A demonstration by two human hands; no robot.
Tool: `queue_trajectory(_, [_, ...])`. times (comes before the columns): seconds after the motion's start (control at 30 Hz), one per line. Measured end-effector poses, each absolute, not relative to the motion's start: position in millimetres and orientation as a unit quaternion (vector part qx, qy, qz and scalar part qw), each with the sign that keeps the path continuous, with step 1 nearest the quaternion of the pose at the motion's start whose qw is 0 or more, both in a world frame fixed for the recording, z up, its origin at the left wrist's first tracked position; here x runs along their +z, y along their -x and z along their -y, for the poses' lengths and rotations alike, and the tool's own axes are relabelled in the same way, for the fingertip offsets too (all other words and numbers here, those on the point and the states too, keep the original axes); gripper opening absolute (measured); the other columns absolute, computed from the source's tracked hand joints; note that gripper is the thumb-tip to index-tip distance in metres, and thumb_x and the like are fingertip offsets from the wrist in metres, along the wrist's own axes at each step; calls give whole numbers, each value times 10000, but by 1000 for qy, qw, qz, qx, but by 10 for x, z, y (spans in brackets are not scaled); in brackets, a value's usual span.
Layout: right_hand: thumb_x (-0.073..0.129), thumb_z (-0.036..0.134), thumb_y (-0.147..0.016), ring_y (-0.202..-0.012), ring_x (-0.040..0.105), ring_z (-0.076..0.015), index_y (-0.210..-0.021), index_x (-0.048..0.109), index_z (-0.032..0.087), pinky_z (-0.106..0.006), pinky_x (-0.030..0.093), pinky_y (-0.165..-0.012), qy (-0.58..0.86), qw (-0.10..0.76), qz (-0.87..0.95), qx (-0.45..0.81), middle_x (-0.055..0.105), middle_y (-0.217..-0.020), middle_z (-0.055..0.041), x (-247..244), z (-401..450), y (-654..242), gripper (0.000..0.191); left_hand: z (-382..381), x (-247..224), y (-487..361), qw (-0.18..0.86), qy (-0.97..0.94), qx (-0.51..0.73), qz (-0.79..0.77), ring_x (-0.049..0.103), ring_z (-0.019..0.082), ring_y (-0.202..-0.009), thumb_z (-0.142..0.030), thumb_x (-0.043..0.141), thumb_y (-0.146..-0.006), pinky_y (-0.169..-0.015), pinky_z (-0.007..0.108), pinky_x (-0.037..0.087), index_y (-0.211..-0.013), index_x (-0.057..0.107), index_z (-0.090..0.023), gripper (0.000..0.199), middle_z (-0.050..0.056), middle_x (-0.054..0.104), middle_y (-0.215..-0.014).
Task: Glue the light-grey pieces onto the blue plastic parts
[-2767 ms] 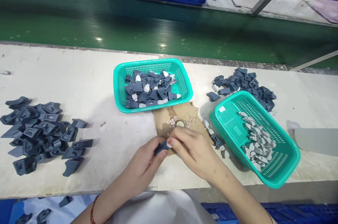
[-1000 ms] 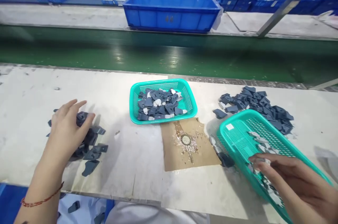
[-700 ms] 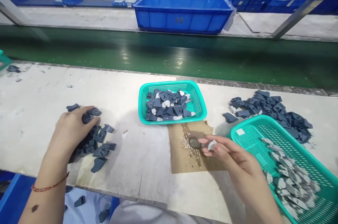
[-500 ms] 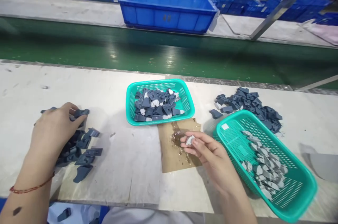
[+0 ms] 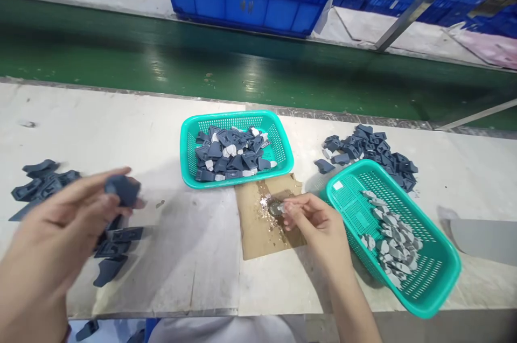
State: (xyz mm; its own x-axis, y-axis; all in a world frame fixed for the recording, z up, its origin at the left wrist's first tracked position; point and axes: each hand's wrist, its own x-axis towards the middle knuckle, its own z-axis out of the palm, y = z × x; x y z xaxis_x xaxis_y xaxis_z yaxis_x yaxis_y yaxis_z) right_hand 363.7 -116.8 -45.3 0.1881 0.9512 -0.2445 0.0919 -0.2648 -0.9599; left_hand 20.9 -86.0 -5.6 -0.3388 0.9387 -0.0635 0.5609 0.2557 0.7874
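Note:
My left hand point(image 5: 75, 224) is closed on a dark blue-grey plastic part point(image 5: 123, 190), raised over a loose pile of like parts point(image 5: 113, 249) on the left. My right hand point(image 5: 317, 227) pinches a small light-grey piece point(image 5: 279, 207), mostly covered by the fingertips. It is held right over a wet, shiny puddle point(image 5: 269, 208) on a brown cardboard sheet point(image 5: 252, 238). To the right of that hand, a green basket point(image 5: 442, 292) contains many small light-grey pieces point(image 5: 398, 243).
Behind the cardboard stands another green basket point(image 5: 186, 152) of dark parts, some with white ends. More dark parts point(image 5: 371, 152) are heaped at the right rear. Across a green strip point(image 5: 210, 76) sits a big blue bin point(image 5: 246, 6). A grey sheet point(image 5: 484, 238) lies far right.
My left hand has lifted a dark part off the pile and moved toward me and right. My right hand has turned and lowered the grey piece to the puddle. The view has tilted down slightly.

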Motion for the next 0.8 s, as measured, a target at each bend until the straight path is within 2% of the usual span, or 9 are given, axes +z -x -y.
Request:
queue_trajectory(0.1, [664, 410, -931, -640, 627, -165, -825, 685, 197, -269, 483, -599, 653, 375, 524, 398, 687, -711, -21, -439, 1176, -3675, 238, 998, -122, -517, 509, -444, 329, -660, 693, 255, -736, -554, 795, -748, -660, 345, 568, -1025, 813, -285, 386, 54, 801, -852])
queue_trajectory(0.17, [612, 361, -970, -666, 639, -168, -819, 674, 204, -270, 469, -623, 647, 333, 590, 349, 719, -762, -25, -423, 1163, -3678, 226, 1050, -203, -764, 617, -418, 322, -584, 683, 226, -737, -547, 805, -754, -643, 303, 548, -977, 829, -294, 338, 59, 805, -903])
queue_trajectory(0.23, [589, 320, -985, -674, 647, -168, -814, 666, 209, -270, 460, -639, 636, 305, 636, 313, 735, -780, -21, -414, 1136, -3662, 219, 1090, -281, -1018, 690, -391, 316, -521, 675, 187, -753, -475, 819, -777, -681, 268, 545, -1010, 824, -305, 290, 48, 804, -1002])
queue_trajectory(0.3, [574, 299, -993, -651, 641, -167, -796, 658, 211, -268, 450, -632, 624, 285, 667, 290, 722, -745, -13, -416, 1108, -3636, 231, 1129, -338, -1239, 728, -369, 313, -486, 666, 163, -756, -405, 834, -776, -734, 257, 550, -1017, 818, -288, 269, 44, 799, -1016])
queue_trajectory(0.4, [556, 280, -1001, -623, 632, -162, -796, 650, 211, -262, 445, -616, 609, 267, 695, 274, 717, -736, -14, -425, 1088, -3608, 236, 1192, -392, -1455, 735, -372, 318, -469, 673, 168, -785, -390, 795, -811, -765, 267, 558, -1038, 804, -250, 267, 59, 794, -1041])
queue_trajectory(0.57, [550, 276, -1006, -624, 627, -163, -802, 638, 214, -263, 443, -611, 620, 263, 695, 252, 716, -730, -16, -415, 1123, -3617, 231, 1280, -453, -1544, 677, -451, 324, -484, 689, 239, -1096, -351, 649, -922, -950, 321, 532, -1169, 764, -240, 294, 83, 776, -1187])
queue_trajectory(0.7, [548, 273, -1008, -632, 637, -165, -816, 642, 214, -266, 445, -612, 619, 257, 697, 257, 717, -736, -15, -424, 1159, -3642, 222, 1305, -477, -1545, 629, -506, 320, -496, 716, 233, -1036, -324, 633, -936, -934, 332, 549, -1176, 764, -245, 284, 82, 782, -1194])
queue_trajectory(0.8, [553, 279, -1008, -645, 645, -167, -827, 644, 217, -269, 449, -622, 622, 263, 694, 249, 722, -753, -15, -440, 1171, -3650, 212, 1304, -490, -1557, 604, -523, 347, -491, 709, 248, -1116, -298, 652, -928, -926, 325, 566, -1139, 779, -239, 254, 89, 782, -1206])
